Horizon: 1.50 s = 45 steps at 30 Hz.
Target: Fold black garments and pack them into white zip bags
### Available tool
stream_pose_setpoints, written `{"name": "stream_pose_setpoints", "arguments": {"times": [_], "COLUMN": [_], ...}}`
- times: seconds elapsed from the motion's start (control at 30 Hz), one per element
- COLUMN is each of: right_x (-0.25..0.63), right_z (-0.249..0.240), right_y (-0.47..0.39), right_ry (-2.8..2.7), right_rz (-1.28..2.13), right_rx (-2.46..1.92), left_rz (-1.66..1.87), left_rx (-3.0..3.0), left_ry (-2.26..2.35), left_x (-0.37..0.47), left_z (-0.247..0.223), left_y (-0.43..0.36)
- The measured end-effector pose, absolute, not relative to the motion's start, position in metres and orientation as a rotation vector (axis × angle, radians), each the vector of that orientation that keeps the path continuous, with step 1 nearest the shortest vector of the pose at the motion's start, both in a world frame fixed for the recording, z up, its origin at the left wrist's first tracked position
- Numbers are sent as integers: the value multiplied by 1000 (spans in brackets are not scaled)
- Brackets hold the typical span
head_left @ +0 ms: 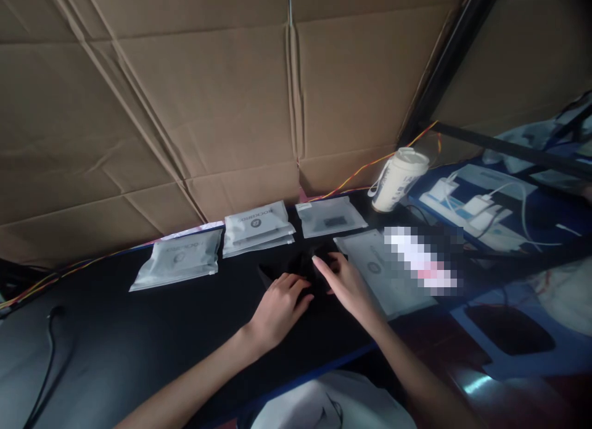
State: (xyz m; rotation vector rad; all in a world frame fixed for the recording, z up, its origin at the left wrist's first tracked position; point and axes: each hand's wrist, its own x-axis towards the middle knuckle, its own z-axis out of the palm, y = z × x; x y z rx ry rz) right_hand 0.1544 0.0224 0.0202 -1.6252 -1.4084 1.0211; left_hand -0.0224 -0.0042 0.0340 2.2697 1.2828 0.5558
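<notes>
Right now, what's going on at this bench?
A person works at a black table walled by cardboard sheets. Both hands meet on a dark, hard-to-make-out item: the left hand rests curled on it, the right hand reaches over it with fingers spread. Several grey sealed pouches lie in a row behind, another flat pouch sits under the right wrist, and a white lidded cup stands at the back.

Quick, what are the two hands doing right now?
Left hand: fingers curled on a dark item, grip unclear.
Right hand: open, fingers touching it.
</notes>
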Motion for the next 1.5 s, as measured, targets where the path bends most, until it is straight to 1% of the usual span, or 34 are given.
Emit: {"name": "stream_pose_setpoints", "arguments": {"times": [0.1,0.23,0.3,0.5,0.63,0.77,0.87,1.0,1.13,1.27,1.5], "right_x": [149,149,152,161,166,168,169,172,174,171,151], "right_z": [23,19,15,10,15,19,16,6,-4,-4,18], "right_y": [19,15,14,9,5,2,3,5,6,3,-10], "right_ry": [-1550,-1668,-1651,-1380,-1293,-1289,-1340,-1445,-1525,-1532,-1511], "right_rz": [792,629,644,936,945,880,766,620,448,376,375], "right_rx": [-1691,-1650,-1616,-1586,-1604,-1696,-1749,-1788,-1819,-1785,-1519], "left_rz": [503,587,596,524,544,647,717,601,519,622,928], "left_rx": [2416,2274,2147,2031,2032,2060,2186,2481,2522,2419,2159], "left_ry": [1333,1440,1516,1647,1636,1636,1534,1358,1323,1315,1357], "left_x": [-20,-22,-23,-16,-16,-18,-15,-16,-26,-31,-39], "left_z": [32,33,35,29,30,40,36,16,5,3,-3], "left_y": [-10,-5,3,38,49,36,18,-2,-7,-7,-10]}}
